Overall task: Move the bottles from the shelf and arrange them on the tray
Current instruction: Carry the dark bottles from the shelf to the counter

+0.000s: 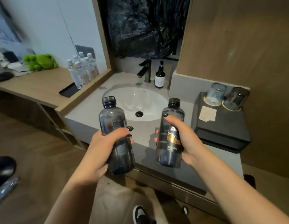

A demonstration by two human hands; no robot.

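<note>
Black tray at far left on wooden shelf, clear water bottles standing upright at its far end. Left hand fingers curled tight round dark bottle, held tilted above front edge of grey counter. White sink behind, between both hands. Right hand fingers wrapped round second dark bottle, near upright, cap on. Two glasses inverted on black box at right.

Bare forearms, dark-painted nails

Left hand and right hand sleeveless to the frame edge; fingernails polished black; black-and-white shoe below; light grey trousers.
</note>
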